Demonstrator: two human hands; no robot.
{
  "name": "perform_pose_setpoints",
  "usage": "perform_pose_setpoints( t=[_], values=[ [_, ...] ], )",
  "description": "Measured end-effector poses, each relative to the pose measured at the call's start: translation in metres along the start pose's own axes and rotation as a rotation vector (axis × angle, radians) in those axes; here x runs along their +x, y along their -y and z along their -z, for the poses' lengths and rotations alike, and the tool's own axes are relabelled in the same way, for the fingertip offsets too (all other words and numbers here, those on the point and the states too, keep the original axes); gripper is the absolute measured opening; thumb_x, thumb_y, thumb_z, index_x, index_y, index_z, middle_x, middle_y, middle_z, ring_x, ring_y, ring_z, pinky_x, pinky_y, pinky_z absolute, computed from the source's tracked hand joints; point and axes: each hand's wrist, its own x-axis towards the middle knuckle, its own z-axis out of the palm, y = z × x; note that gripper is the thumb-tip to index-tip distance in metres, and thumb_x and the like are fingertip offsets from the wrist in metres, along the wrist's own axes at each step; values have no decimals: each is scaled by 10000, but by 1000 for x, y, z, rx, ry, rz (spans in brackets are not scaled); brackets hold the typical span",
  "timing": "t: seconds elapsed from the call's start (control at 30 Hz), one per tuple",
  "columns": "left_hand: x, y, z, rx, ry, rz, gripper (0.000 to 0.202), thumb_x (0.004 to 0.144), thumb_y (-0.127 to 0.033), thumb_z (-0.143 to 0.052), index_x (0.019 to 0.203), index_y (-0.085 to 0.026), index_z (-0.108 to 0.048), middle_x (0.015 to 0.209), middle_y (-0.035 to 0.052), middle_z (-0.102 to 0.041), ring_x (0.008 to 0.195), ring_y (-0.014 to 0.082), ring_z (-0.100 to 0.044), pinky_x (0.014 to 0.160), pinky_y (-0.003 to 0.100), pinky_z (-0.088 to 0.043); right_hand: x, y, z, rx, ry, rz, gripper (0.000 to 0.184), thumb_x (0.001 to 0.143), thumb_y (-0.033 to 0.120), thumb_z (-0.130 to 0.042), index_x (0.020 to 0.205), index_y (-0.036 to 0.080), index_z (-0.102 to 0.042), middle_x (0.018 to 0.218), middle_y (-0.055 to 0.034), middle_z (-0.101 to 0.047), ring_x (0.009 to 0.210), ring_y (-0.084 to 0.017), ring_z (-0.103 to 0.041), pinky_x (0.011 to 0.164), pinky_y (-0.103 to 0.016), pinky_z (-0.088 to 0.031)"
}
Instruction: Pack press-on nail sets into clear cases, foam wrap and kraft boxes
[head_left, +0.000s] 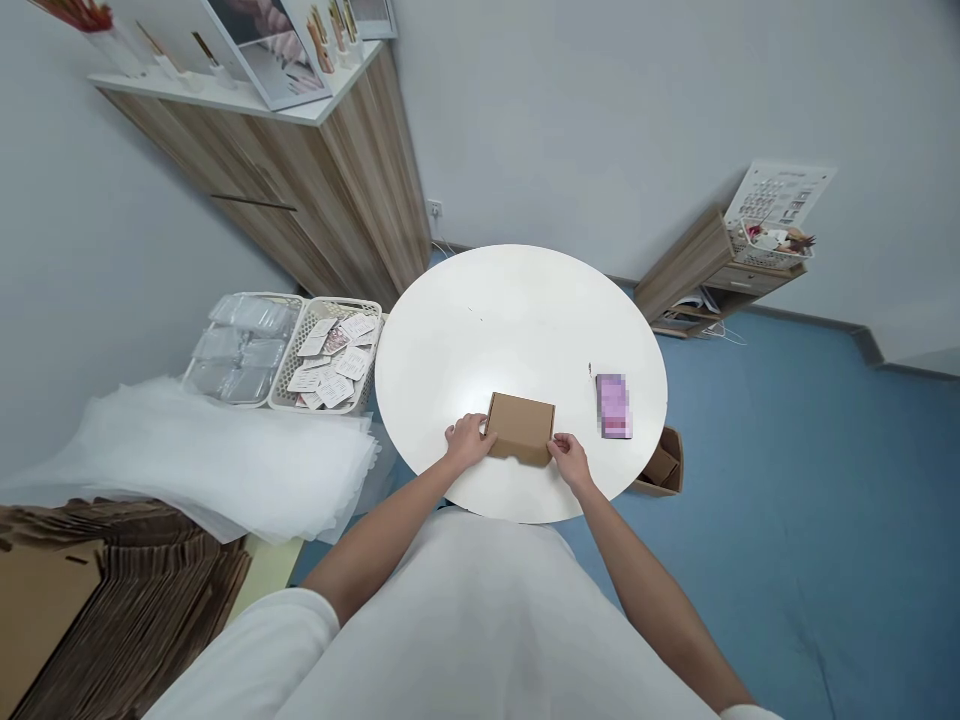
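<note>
A small brown cardboard box (521, 420) sits on the white oval table (517, 300) near its front edge, its lid folded down. My left hand (469, 441) grips the box's left front corner, thumb at the front and fingers along the side. At the right front corner, my right hand (571, 461) pinches the edge between thumb and fingers. What the box contains is hidden. To the right of my right hand lies a purple rectangular item (614, 406), blurred by pixelation, with a tiny dark object (590, 370) beside it.
Left of the table stand a white basket of printed cards (330, 365) and a basket of clear plastic packs (244, 345). White foam sheets (225, 455) lie above stacked flat cardboard (161, 590). An open cardboard box (671, 470) is on the floor at right; a wooden cabinet (345, 170) stands behind.
</note>
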Motion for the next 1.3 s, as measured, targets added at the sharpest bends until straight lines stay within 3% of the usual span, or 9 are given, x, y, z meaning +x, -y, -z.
perform_pose_setpoints(
  t=[0.13, 0.37, 0.53, 0.63, 0.73, 0.93, 1.13, 1.3],
  values=[
    [-6, 3, -3, -39, -26, -85, 372, 762, -379, -429, 1104, -236, -460, 1079, 68, -551, 1026, 231, -472, 906, 419, -238, -4, -2, -3, 1, -3, 34, 320, 719, 375, -464, 963, 175, -516, 998, -79, -598, 907, -166, -560, 784, -296, -436],
    [-8, 5, -6, -125, -36, -71, 289, 764, -270, -430, 1039, -242, -514, 955, 19, -602, 931, 192, -529, 874, 367, -293, -7, 5, -5, 35, 20, -25, 272, 701, 393, -482, 861, 184, -555, 921, -54, -629, 840, -164, -582, 761, -293, -439],
    [-10, 2, 14, -187, -32, -143, 281, 794, -354, -383, 984, -241, -557, 871, 16, -587, 813, 163, -535, 740, 268, -378, -14, 24, 12, 126, 76, 12, 372, 729, 480, -444, 883, 175, -590, 927, -68, -633, 859, -188, -567, 756, -305, -429],
    [-8, -5, 31, -190, 3, -195, 357, 833, -426, -287, 866, -209, -569, 787, 36, -543, 750, 167, -513, 678, 264, -386, -15, 37, 23, 174, 129, 98, 434, 757, 508, -402, 990, 193, -588, 1031, -63, -602, 952, -203, -529, 830, -332, -392],
    [-6, -15, 42, -196, 44, -156, 417, 852, -448, -219, 773, -181, -530, 750, 45, -500, 735, 170, -491, 678, 274, -386, -14, 45, 26, 134, 168, 135, 487, 762, 531, -387, 1115, 230, -534, 1100, -49, -558, 986, -216, -502, 868, -368, -359],
    [-5, -20, 51, -192, 146, -226, 290, 753, -458, -449, 820, -177, -474, 820, 38, -469, 693, 150, -465, 639, 259, -389, -13, 48, 29, 147, 198, 131, 554, 747, 565, -397, 1203, 255, -450, 1057, -53, -547, 919, -210, -535, 828, -356, -384],
    [-3, -12, 46, -27, 162, -281, 190, 809, -320, -371, 725, -187, -478, 699, 26, -462, 642, 158, -469, 610, 272, -366, -11, 47, 31, -13, 131, 152, 522, 763, 595, -305, 883, 199, -621, 852, -58, -602, 825, -206, -546, 753, -324, -390],
    [-3, -14, 39, 32, 66, -214, 226, 817, -321, -370, 914, -182, -519, 841, 57, -473, 732, 171, -493, 624, 266, -389, -8, 49, 28, -70, 79, 146, 516, 753, 595, -312, 795, 187, -626, 790, -54, -614, 748, -193, -548, 658, -283, -388]
  ],
)
